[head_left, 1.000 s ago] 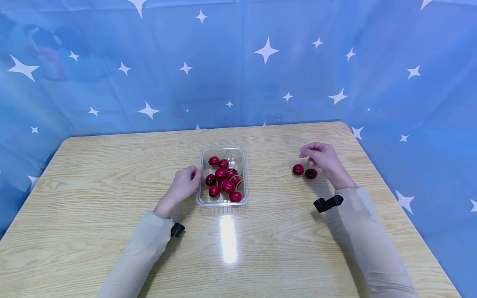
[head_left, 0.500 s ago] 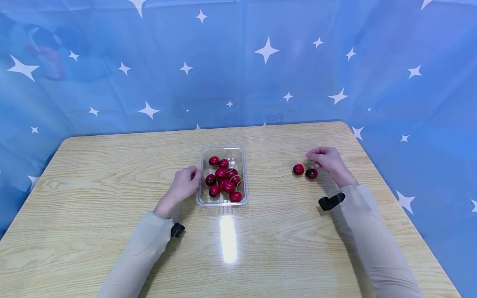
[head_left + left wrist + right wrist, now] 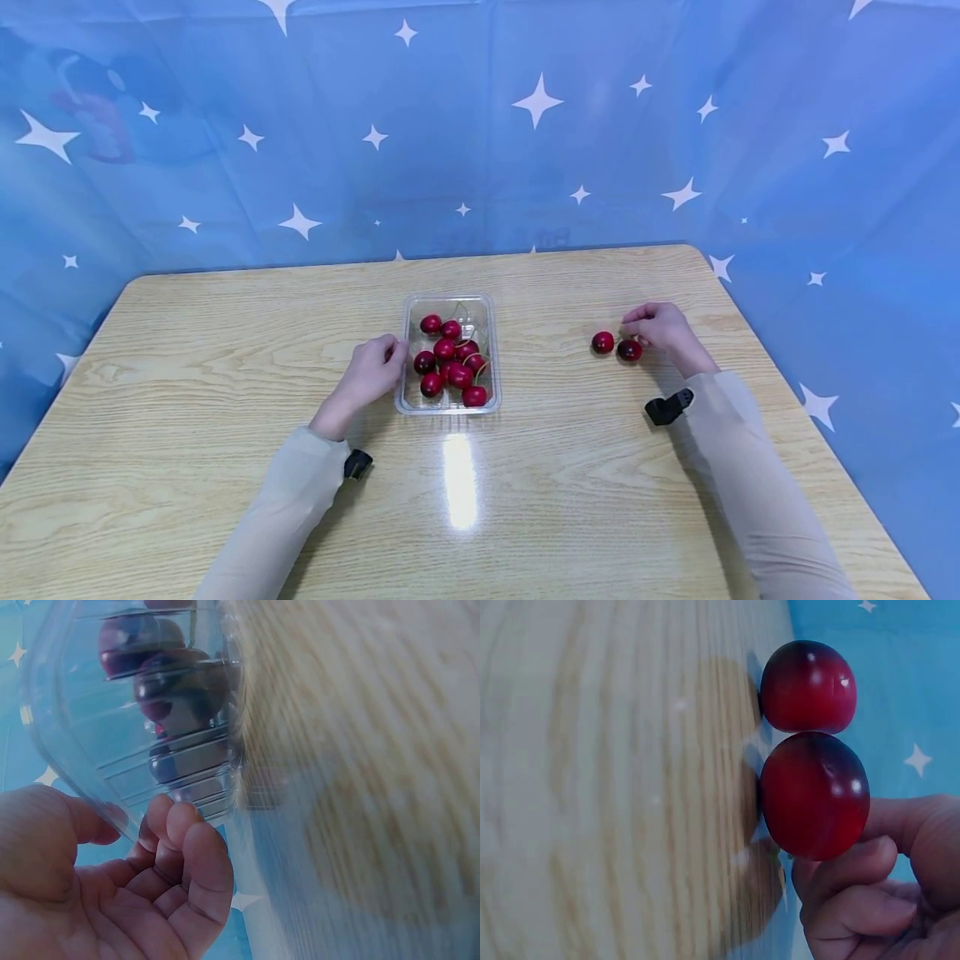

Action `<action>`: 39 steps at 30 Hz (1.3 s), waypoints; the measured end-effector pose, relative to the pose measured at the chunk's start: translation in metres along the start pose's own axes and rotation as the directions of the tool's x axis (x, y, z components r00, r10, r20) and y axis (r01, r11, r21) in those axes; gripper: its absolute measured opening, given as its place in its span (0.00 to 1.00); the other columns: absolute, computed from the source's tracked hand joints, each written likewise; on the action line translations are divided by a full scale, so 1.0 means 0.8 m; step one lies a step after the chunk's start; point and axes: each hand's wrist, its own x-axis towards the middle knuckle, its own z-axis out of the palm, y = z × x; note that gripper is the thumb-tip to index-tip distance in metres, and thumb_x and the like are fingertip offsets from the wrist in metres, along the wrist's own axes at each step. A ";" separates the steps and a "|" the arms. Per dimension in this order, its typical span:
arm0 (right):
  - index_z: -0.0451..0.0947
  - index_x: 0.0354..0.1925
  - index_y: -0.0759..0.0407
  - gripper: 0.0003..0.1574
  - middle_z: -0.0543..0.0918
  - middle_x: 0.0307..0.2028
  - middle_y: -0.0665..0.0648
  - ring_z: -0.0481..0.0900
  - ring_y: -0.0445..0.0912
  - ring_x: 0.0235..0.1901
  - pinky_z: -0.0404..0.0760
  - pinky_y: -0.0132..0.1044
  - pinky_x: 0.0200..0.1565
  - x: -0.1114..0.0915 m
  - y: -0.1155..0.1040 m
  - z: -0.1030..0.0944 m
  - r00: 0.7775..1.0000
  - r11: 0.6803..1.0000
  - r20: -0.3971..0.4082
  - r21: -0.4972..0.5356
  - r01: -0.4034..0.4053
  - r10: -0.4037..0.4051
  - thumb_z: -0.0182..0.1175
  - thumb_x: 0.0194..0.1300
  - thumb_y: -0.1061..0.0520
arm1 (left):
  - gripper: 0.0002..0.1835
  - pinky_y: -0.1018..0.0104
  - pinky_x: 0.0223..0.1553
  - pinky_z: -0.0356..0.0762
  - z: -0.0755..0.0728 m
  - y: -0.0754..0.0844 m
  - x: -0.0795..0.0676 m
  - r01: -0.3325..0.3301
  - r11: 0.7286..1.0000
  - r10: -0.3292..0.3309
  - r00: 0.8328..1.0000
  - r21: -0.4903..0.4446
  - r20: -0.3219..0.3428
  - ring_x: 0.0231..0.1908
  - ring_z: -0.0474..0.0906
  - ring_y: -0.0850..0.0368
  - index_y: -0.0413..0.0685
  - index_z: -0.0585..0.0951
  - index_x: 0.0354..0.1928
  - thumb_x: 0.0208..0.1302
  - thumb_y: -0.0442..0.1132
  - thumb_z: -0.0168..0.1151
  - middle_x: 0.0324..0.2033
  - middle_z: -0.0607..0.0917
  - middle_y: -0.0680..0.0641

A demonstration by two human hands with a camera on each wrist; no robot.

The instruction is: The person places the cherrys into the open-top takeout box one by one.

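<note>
A clear plastic container (image 3: pixel 491 400) holds several red cherries (image 3: pixel 459 376), some with stems. My left hand (image 3: pixel 372 367) grips its left side; in the left wrist view the thumb (image 3: pixel 97 823) lies at the rim, with curled fingers against the outer wall. To the right, two dark red cherries lie side by side on the table: a left one (image 3: pixel 602 342) and a right one (image 3: pixel 629 350). My right hand (image 3: pixel 663 331) pinches at the far side of the right cherry. That cherry (image 3: pixel 815 796) partly hides the thumb and fingertips in the right wrist view; a bit of green shows there.
The light wood table (image 3: pixel 540 500) ends at a blue curtain (image 3: pixel 450 125) with white stars. A bright reflection lies on the tabletop in front of the container. Each wrist carries a small black camera (image 3: pixel 669 407).
My right hand has moved slightly right and nearer, lowering to the right cherry, which has turned a little. The left hand and the container have stayed in place.
</note>
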 end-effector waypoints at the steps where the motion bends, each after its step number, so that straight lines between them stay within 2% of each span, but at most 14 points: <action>1: 0.71 0.47 0.71 0.17 0.74 0.29 0.53 0.68 0.39 0.22 0.70 0.31 0.26 0.000 0.000 0.000 1.000 1.000 -0.006 -0.015 0.001 -0.002 0.57 0.63 0.61 | 0.17 0.68 0.19 0.64 0.000 0.000 0.000 0.001 1.000 -0.001 1.000 -0.001 0.001 0.15 0.68 0.58 0.42 0.72 0.23 0.72 0.38 0.46 0.12 0.73 0.50; 7: 0.73 0.42 0.69 0.14 0.74 0.32 0.56 0.69 0.45 0.29 0.70 0.33 0.30 -0.001 0.002 0.001 0.999 0.994 -0.048 -0.109 0.020 -0.025 0.60 0.61 0.60 | 0.17 0.68 0.19 0.64 0.000 0.000 0.000 0.000 1.000 0.000 1.000 -0.002 0.000 0.15 0.68 0.58 0.42 0.72 0.22 0.72 0.38 0.46 0.12 0.73 0.50; 13: 0.76 0.36 0.70 0.11 0.76 0.28 0.55 0.69 0.46 0.29 0.68 0.35 0.31 -0.004 -0.001 0.001 0.996 0.981 -0.071 -0.193 0.029 -0.044 0.60 0.60 0.60 | 0.17 0.68 0.18 0.64 0.000 -0.001 0.000 0.002 1.000 -0.002 1.000 -0.007 0.004 0.14 0.68 0.58 0.42 0.72 0.23 0.72 0.38 0.46 0.13 0.73 0.50; 19: 0.76 0.31 0.70 0.12 0.76 0.23 0.53 0.67 0.50 0.30 0.64 0.38 0.32 -0.007 -0.005 0.002 0.997 0.974 -0.073 -0.225 0.005 -0.022 0.59 0.61 0.59 | 0.17 0.68 0.18 0.64 0.000 -0.001 0.000 0.004 1.000 -0.004 1.000 -0.006 0.005 0.15 0.68 0.58 0.42 0.73 0.24 0.72 0.38 0.46 0.13 0.73 0.50; 25: 0.78 0.29 0.69 0.12 0.76 0.22 0.52 0.67 0.48 0.27 0.65 0.37 0.30 -0.007 -0.005 0.003 0.997 0.970 -0.073 -0.244 0.017 -0.036 0.59 0.60 0.58 | 0.17 0.69 0.17 0.63 0.001 -0.001 0.001 0.001 1.000 -0.001 1.000 -0.005 0.006 0.14 0.68 0.58 0.40 0.74 0.25 0.72 0.38 0.45 0.13 0.73 0.50; 29: 0.77 0.29 0.68 0.12 0.77 0.26 0.54 0.68 0.48 0.28 0.67 0.36 0.30 -0.010 -0.003 0.000 0.997 0.969 -0.060 -0.242 0.040 -0.056 0.58 0.60 0.58 | 0.17 0.69 0.17 0.63 0.001 -0.001 0.002 0.003 1.000 -0.003 1.000 -0.009 0.011 0.15 0.67 0.59 0.39 0.74 0.26 0.72 0.38 0.45 0.13 0.73 0.50; 32: 0.77 0.31 0.69 0.12 0.79 0.29 0.56 0.70 0.47 0.30 0.69 0.35 0.31 -0.013 -0.003 -0.003 0.998 0.978 -0.033 -0.204 0.050 -0.058 0.56 0.61 0.59 | 0.17 0.69 0.17 0.62 0.001 -0.001 0.002 0.006 1.000 -0.006 1.000 -0.015 0.014 0.15 0.67 0.59 0.39 0.74 0.26 0.72 0.38 0.45 0.13 0.73 0.50; 39: 0.74 0.41 0.77 0.15 0.79 0.19 0.47 0.72 0.37 0.22 0.70 0.27 0.27 -0.008 -0.001 -0.005 0.999 0.997 0.023 -0.054 0.049 -0.048 0.54 0.64 0.62 | 0.17 0.69 0.17 0.63 0.001 -0.001 0.001 0.006 1.000 -0.006 1.000 -0.009 0.013 0.14 0.67 0.58 0.39 0.74 0.26 0.72 0.38 0.45 0.13 0.73 0.50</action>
